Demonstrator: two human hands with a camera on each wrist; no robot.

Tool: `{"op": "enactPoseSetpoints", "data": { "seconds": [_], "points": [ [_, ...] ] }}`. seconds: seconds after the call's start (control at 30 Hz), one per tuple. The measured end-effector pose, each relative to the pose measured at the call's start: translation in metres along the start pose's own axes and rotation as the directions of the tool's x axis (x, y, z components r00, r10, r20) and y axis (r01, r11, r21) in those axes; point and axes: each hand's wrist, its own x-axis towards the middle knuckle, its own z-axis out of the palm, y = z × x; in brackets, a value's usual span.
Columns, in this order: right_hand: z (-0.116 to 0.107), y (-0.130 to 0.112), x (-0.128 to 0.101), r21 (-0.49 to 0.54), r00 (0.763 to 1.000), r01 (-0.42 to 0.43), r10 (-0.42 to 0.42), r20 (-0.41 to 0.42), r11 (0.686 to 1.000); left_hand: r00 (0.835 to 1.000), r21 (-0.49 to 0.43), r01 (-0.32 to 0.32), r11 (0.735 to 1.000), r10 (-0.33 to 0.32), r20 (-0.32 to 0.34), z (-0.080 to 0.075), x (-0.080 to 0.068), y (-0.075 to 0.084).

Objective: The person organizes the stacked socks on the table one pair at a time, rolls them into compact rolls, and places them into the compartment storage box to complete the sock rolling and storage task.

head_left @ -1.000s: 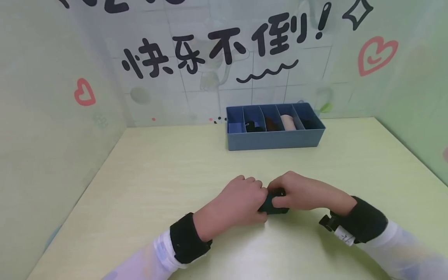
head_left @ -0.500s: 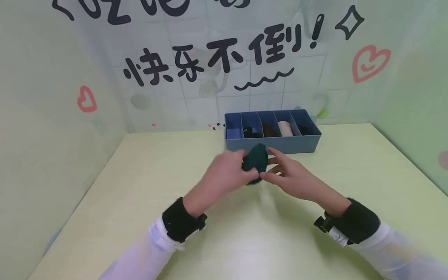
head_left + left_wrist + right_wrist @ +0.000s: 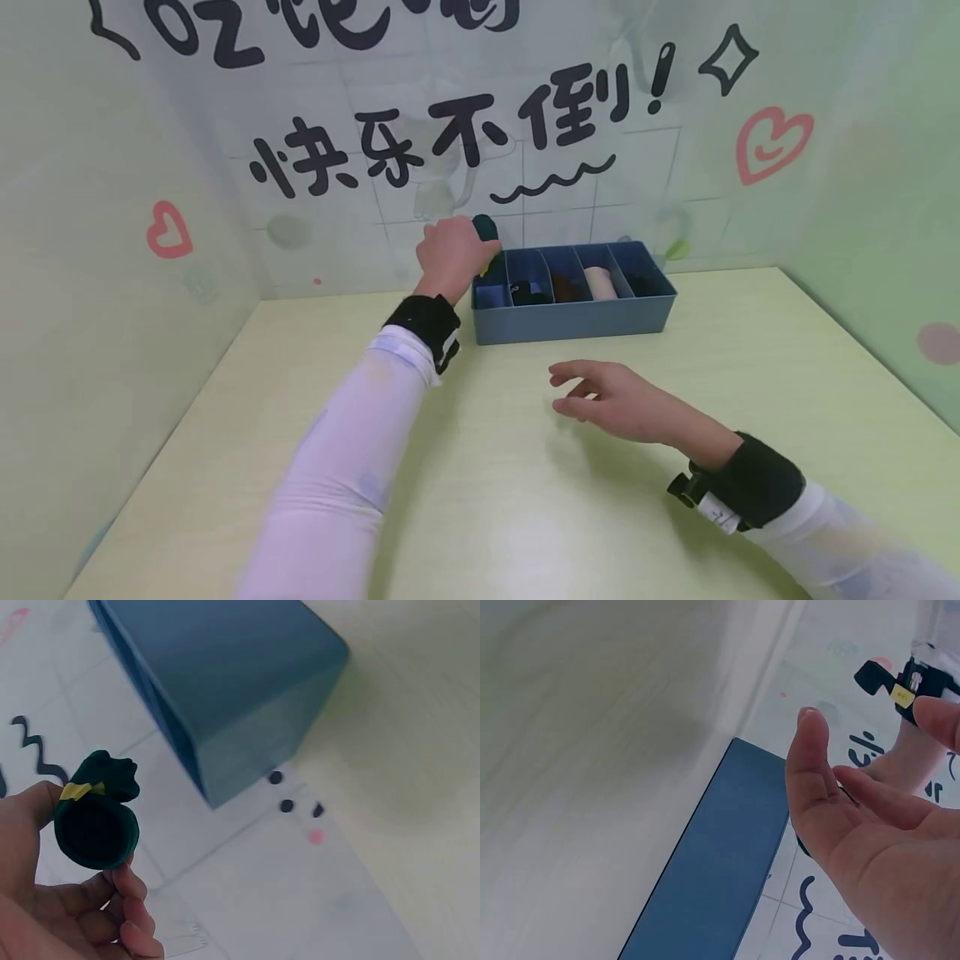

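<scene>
Left hand (image 3: 448,250): grips dark green rolled sock (image 3: 96,817) above blue divided plastic box's (image 3: 573,319) left end.
Right hand (image 3: 607,400): fingers spread, over open pale yellow-green surface (image 3: 525,500).

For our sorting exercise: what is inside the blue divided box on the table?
The blue divided box has five compartments: the leftmost shows only its floor, then a black roll, a brown one, a beige one and something dark. The walls hide the lower parts.

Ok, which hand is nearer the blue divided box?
Left. The left hand holds a rolled dark green sock just above the blue divided box's leftmost end. The right hand hovers open over the table, in front of the box.
</scene>
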Motion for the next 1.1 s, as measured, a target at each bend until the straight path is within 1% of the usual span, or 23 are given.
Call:
{"op": "enactPoseSetpoints", "data": {
  "seconds": [0.13, 0.2, 0.27, 0.33, 0.4, 0.47, 0.53, 0.6, 0.7, 0.73, 0.8, 1.03, 1.1],
  "points": [
    [0.002, 0.001, -0.001, -0.026, 1.0, 0.018, -0.018, 0.02, 0.999, 1.0, 0.088, 0.01, 0.996, -0.011, 0.01, 0.014, 0.007, 0.004],
    [0.003, 0.002, -0.002, -0.029, 0.999, 0.027, -0.026, 0.028, 0.999, 1.0, 0.144, -0.011, 0.989, 0.009, 0.014, 0.021, 0.008, 0.008],
    [0.004, 0.002, -0.002, -0.033, 0.999, 0.034, -0.032, 0.033, 0.999, 0.999, 0.191, -0.049, 0.98, 0.047, 0.014, 0.028, 0.007, 0.013],
    [0.005, 0.001, -0.002, -0.037, 0.999, 0.037, -0.036, 0.035, 0.999, 0.997, 0.202, -0.081, 0.976, 0.079, 0.017, 0.035, 0.004, 0.018],
    [0.006, 0.001, -0.002, -0.044, 0.999, 0.04, -0.039, 0.036, 0.998, 0.995, 0.204, -0.098, 0.974, 0.096, 0.02, 0.041, 0.002, 0.021],
    [0.006, 0.001, -0.002, -0.048, 0.998, 0.043, -0.041, 0.04, 0.998, 0.996, 0.197, -0.089, 0.976, 0.086, 0.022, 0.047, 0.0, 0.022],
    [0.006, 0.0, -0.002, -0.052, 0.998, 0.042, -0.04, 0.045, 0.998, 0.997, 0.215, -0.082, 0.973, 0.078, 0.028, 0.052, -0.001, 0.021],
    [0.007, 0.0, -0.002, -0.053, 0.998, 0.037, -0.034, 0.052, 0.998, 0.994, 0.251, -0.102, 0.963, 0.093, 0.05, 0.057, -0.001, 0.019],
    [0.007, 0.001, -0.002, -0.062, 0.998, 0.034, -0.03, 0.055, 0.997, 0.985, 0.297, -0.164, 0.941, 0.139, 0.103, 0.063, -0.002, 0.016],
    [0.007, 0.001, -0.002, -0.065, 0.998, 0.036, -0.032, 0.057, 0.997, 0.981, 0.306, -0.182, 0.935, 0.152, 0.12, 0.065, -0.002, 0.015],
    [0.008, 0.002, -0.002, -0.067, 0.998, 0.041, -0.037, 0.06, 0.997, 0.977, 0.314, -0.195, 0.929, 0.157, 0.144, 0.067, -0.003, 0.014],
    [0.009, 0.004, -0.003, -0.078, 0.997, 0.041, -0.036, 0.065, 0.996, 0.976, 0.3, -0.151, 0.942, 0.095, 0.194, 0.062, -0.009, 0.014],
    [0.009, 0.004, -0.003, -0.081, 0.997, 0.042, -0.036, 0.068, 0.996, 0.975, 0.302, -0.149, 0.942, 0.089, 0.202, 0.061, -0.01, 0.015]
  ]
}}
